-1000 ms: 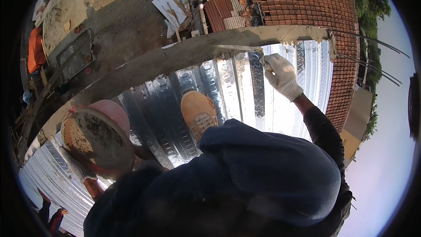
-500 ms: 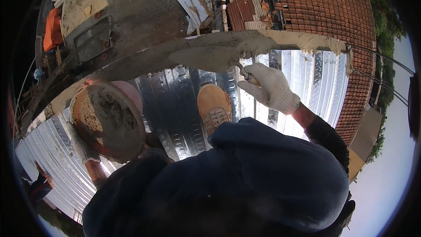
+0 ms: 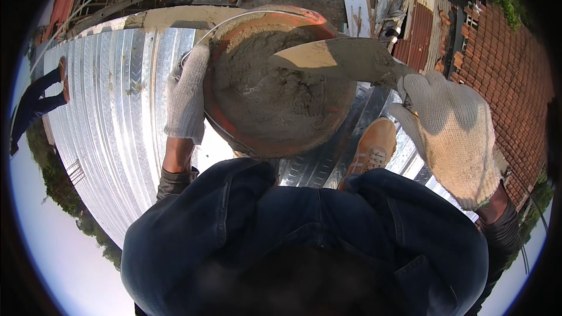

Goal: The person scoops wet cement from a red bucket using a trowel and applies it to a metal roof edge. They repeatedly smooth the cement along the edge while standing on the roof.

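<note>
Bucket [image 3: 275,82] of wet mortar came up from lower left to centre frame, left hand [image 3: 186,96] gripping its rim. Right hand [image 3: 453,134] swung in, clenched on trowel [image 3: 339,58], blade now flat over the mortar. Looked like scooping, not spreading. Corrugated metal sheet [image 3: 111,123] below, tan shoe [image 3: 372,149] on it.

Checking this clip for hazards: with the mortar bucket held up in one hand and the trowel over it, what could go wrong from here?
1. The left hand grips the full orange bucket only at its rim; it may tip or slip and spill mortar.
2. The trowel in the right hand reaches over the bucket; wet mortar could drop onto the corrugated metal roofing and make it slick.
3. The shoe stands on that ribbed sheet, high above ground; footing looks precarious.
</note>
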`<state>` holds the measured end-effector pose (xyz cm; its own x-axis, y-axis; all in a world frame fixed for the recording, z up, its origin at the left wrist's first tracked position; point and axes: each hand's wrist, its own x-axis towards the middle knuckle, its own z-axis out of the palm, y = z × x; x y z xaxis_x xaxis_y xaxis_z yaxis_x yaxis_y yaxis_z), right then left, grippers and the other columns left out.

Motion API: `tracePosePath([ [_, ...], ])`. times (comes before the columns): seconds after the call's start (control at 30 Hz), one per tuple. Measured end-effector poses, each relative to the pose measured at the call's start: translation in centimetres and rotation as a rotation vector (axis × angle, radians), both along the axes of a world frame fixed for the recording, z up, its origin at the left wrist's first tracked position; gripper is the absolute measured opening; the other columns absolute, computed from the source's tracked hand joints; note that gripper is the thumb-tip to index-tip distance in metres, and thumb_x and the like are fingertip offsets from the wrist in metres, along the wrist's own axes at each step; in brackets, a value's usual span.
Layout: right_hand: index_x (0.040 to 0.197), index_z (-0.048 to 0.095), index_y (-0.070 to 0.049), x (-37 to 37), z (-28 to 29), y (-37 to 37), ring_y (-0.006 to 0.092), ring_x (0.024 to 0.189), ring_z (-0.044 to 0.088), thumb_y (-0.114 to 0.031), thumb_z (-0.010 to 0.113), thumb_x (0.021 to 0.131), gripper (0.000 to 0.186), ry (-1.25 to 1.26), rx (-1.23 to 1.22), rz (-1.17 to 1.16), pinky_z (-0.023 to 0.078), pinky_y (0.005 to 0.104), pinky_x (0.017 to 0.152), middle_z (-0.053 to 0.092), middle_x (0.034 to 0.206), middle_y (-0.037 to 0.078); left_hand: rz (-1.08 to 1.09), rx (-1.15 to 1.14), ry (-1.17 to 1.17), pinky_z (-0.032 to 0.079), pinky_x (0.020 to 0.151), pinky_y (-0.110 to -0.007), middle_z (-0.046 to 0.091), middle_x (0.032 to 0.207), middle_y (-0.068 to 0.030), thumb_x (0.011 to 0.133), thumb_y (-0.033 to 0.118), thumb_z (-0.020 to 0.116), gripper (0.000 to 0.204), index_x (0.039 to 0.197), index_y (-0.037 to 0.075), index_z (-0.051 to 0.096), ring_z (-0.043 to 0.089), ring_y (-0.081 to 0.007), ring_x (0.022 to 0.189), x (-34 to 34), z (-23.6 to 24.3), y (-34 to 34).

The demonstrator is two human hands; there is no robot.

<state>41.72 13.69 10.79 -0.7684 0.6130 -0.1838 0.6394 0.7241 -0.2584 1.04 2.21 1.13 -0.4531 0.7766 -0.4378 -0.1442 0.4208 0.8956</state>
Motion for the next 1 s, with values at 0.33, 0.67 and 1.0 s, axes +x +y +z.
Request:
tracePosePath([
  [0.33, 0.112, 0.071, -0.003, -4.5, -3.9, -1.9, 0.0409, 0.089, 0.075, -0.032, 0.072, 0.111, 0.028, 0.081, -0.578, 0.025, 0.057, 0.0538, 0.074, 0.073, 0.092, 0.021, -0.030, 0.053, -0.030, 0.057, 0.099, -0.028, 0.079, 0.123, -0.0065, 0.111, 0.032, 0.078, 0.043, 0.141, 0.001, 0.076, 0.072, -0.0129, 0.112, 2.8, 0.6, -0.9],
  [0.67, 0.109, 0.075, -0.005, -3.2, -1.6, -3.5, 0.0366, 0.083, 0.078, -0.034, 0.076, 0.108, 0.029, 0.070, -0.414, -0.115, 0.062, 0.0466, 0.073, 0.078, 0.092, 0.016, 0.002, 0.047, -0.079, 0.059, 0.099, -0.030, 0.080, 0.122, -0.0079, 0.111, 0.037, 0.079, 0.047, 0.142, 0.001, 0.076, 0.074, -0.0136, 0.113, 0.7, -1.0, -1.2],
  [1.0, 0.117, 0.079, -0.004, 5.8, -6.4, -4.2, 0.0254, 0.071, 0.073, -0.037, 0.080, 0.106, 0.035, 0.432, -0.602, -0.140, 0.060, 0.0402, 0.067, 0.074, 0.083, 0.013, 0.174, -0.075, -0.047, 0.052, 0.119, -0.036, 0.069, 0.153, -0.0142, 0.118, 0.046, 0.063, 0.063, 0.161, 0.001, 0.060, 0.067, -0.0244, 0.138, -8.3, -9.3, -1.7],
])
